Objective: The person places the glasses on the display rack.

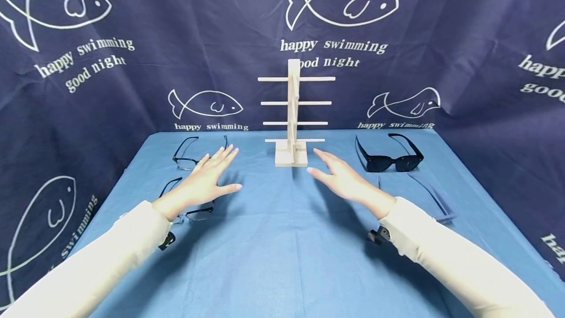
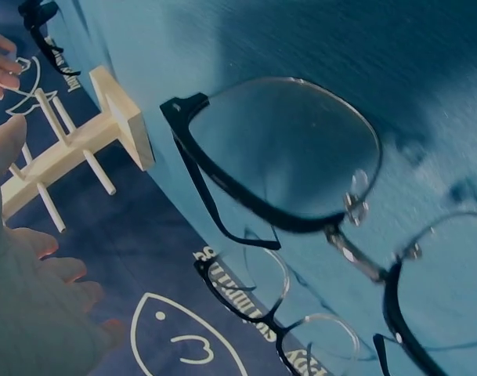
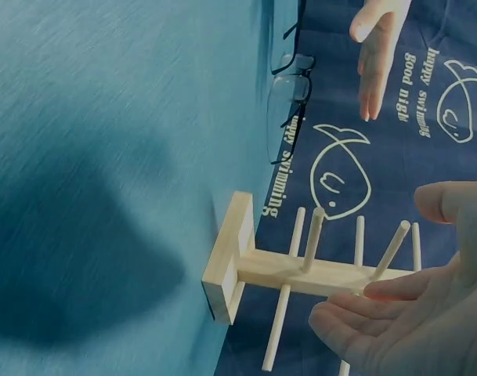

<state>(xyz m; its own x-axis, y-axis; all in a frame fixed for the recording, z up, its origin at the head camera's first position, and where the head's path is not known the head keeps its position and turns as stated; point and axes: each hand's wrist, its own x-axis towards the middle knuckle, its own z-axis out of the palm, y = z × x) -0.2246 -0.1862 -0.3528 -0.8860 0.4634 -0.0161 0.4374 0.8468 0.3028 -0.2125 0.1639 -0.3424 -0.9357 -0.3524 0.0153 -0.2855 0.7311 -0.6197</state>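
Observation:
My left hand hovers with fingers spread above two pairs of eyeglasses at the left, touching neither. The rear dark-framed glasses and the nearer half-rim glasses are partly hidden by it. In the left wrist view the nearer pair's dark brow bar looms large. My right hand is held above the cloth, its fingers extended and holding nothing. Close to its fingertips stands a wooden display rack with several crossbars, all bare. Black sunglasses lie beyond it to the right. Some pale-framed glasses are partly covered by the right arm.
A blue cloth covers the table. Behind and at both sides hangs a navy curtain with white fish drawings and lettering. Both wrists carry small dark devices, such as the one below the left sleeve.

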